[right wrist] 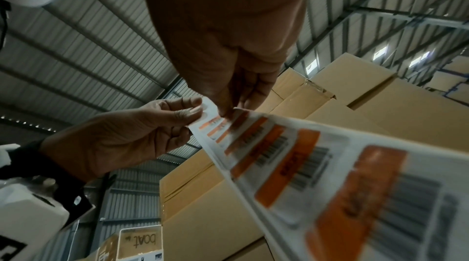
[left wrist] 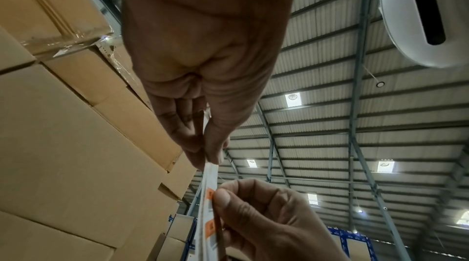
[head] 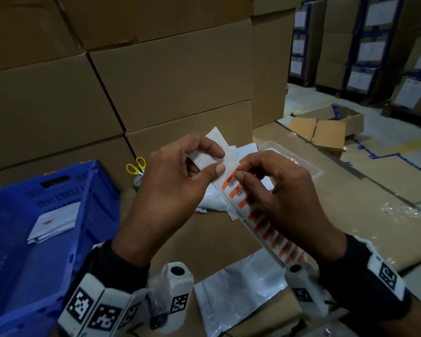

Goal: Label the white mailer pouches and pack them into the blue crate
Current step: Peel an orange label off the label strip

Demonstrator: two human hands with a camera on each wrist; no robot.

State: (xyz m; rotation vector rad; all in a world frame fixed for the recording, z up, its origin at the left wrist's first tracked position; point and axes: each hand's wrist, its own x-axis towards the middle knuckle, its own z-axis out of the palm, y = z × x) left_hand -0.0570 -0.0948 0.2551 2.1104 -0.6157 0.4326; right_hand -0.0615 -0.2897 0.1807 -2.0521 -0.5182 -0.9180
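Note:
Both hands hold a long white label strip of orange barcode stickers above the cardboard worktop. My left hand pinches the strip's bare upper end between thumb and fingers. My right hand pinches the edge of the top orange sticker. The left wrist view shows the strip edge-on between the left hand and the right hand. Several stickers fill the strip in the right wrist view. White mailer pouches lie behind the hands, and one lies near me. The blue crate at left holds a few pouches.
Stacked cardboard boxes wall off the back. Yellow-handled scissors stand beside the crate. A clear plastic tray lies right of the hands. An opened carton sits on the floor at right.

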